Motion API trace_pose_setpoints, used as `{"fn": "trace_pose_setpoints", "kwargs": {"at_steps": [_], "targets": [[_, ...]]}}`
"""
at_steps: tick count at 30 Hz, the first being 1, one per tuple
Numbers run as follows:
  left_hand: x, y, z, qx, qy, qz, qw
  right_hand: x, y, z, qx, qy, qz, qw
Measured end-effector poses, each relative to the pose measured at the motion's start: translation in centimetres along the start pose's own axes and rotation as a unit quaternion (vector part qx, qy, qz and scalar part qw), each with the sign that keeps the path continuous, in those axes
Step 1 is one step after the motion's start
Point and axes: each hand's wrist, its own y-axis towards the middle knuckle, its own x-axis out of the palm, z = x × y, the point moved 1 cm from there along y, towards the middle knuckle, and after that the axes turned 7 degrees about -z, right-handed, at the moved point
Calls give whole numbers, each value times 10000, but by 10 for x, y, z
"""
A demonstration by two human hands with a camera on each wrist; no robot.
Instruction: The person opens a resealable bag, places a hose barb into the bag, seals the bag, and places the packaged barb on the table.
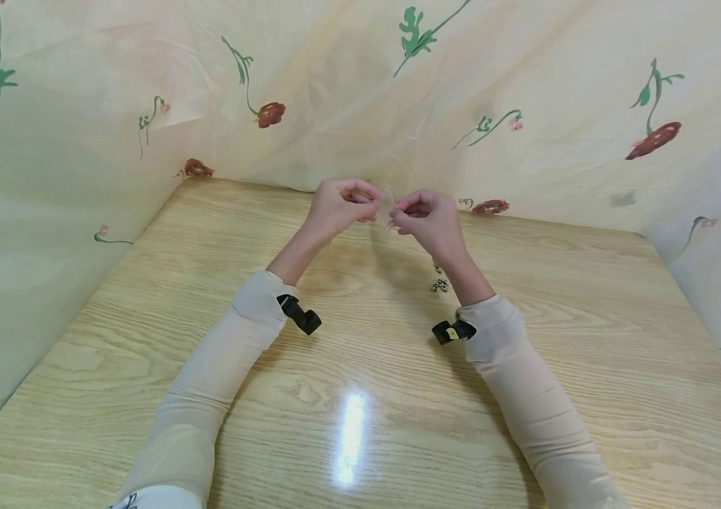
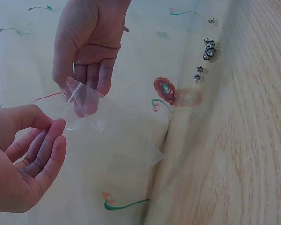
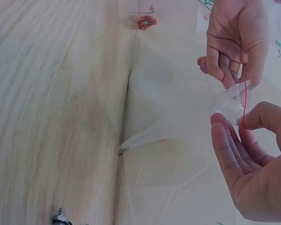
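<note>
We see a small clear plastic bag (image 3: 230,104) raised above the far part of the desk (image 1: 348,339), stretched between two hands. The left hand (image 1: 343,201) pinches one side of it and the right hand (image 1: 430,220) the other, so the fingers of both are narrow, with thin film between thumb and fingertips.

We judge the bag to be almost weightless, soft and limp, its smooth film likely to slide or crease under the fingers. It should bear a gentle pull, though a hard tug might stretch it or split a seam. The surest hold, we think, is beside the red-lined strip (image 3: 246,101), where the edge looks firmer than the floppy body.

Small metal pieces (image 1: 440,285) lie on the desk, nearer to us than the bag. They look hard and slick; we would pinch each by its sides.
</note>
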Motion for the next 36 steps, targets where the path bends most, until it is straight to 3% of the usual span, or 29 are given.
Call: {"fn": "trace_pose_setpoints", "kwargs": {"at_steps": [11, 19, 27, 36], "targets": [[-3, 0, 4, -225, -123, 15, 9997, -6, 0, -2, 165, 247, 27, 9996], [-6, 0, 5, -345, -163, -176, 9991, -14, 0, -3, 358, 479, -240, 9979], [-10, 1, 6, -312, -210, -403, 9985, -21, 1, -2, 487, 621, -423, 9960], [-13, 1, 8, -325, -105, -403, 9986, -25, 1, -3, 458, 674, -486, 9955]]}}
